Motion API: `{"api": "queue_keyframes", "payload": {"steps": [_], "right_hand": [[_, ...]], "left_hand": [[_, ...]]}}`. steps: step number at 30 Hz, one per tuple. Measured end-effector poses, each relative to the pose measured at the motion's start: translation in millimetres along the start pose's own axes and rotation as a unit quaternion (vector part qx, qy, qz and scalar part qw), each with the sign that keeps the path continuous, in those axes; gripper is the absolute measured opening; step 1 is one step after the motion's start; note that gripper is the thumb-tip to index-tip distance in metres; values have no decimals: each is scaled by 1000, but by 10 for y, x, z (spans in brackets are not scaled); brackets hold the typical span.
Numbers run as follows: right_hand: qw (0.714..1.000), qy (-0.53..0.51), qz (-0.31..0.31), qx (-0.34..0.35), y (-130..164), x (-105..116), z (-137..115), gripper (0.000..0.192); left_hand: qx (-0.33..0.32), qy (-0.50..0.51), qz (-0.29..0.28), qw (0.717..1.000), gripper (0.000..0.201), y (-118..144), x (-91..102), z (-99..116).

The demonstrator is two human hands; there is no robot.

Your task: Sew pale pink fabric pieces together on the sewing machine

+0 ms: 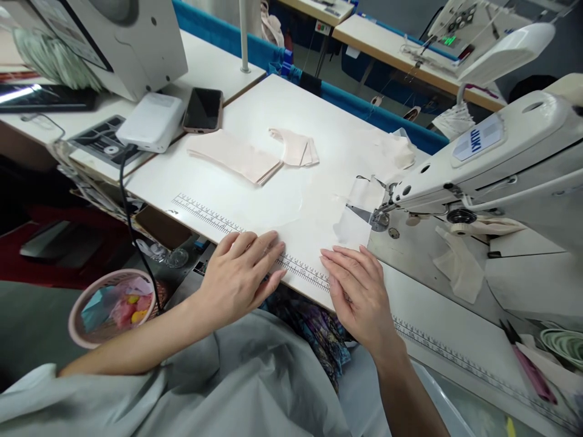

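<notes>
My left hand lies flat, fingers together, on the front edge of the white sewing table, over the printed ruler strip. My right hand rests palm down on the same edge, fingertips touching a thin white fabric piece that runs up to the presser foot of the white Juki sewing machine. Neither hand grips anything. Farther back on the table lie a stack of pale pink fabric pieces and a smaller pink stack.
A phone and a white box with a black cable sit at the table's left corner. A pink basket of scraps stands low at left. Cream fabric pieces lie on the machine bed. Scissors lie at right.
</notes>
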State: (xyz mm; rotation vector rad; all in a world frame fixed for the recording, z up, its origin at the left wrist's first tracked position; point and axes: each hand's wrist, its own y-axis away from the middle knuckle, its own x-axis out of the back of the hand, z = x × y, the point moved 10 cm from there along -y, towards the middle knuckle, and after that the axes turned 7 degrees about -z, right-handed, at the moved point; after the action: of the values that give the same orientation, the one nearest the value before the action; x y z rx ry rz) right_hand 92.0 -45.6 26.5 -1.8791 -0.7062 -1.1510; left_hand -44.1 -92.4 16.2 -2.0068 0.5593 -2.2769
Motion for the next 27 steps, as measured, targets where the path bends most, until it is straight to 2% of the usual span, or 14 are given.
{"api": "queue_keyframes", "payload": {"steps": [6,9,12,17,27], "right_hand": [[998,17,-52,8,-111,-129,-128,41],[995,30,-89,13,-185,-229,-191,42],[993,37,-112,16,-232,-290,-217,41],[992,46,-115,23,-253,-295,-216,37],[995,46,-87,25,-278,-270,-204,36]], "left_hand": [[-4,11,-1,1000,36,-28,-2,140],[-18,47,24,998,35,20,53,139],[-24,74,45,996,36,94,106,36],[2,31,32,999,38,184,78,-219],[42,16,35,998,40,291,83,-374]]}}
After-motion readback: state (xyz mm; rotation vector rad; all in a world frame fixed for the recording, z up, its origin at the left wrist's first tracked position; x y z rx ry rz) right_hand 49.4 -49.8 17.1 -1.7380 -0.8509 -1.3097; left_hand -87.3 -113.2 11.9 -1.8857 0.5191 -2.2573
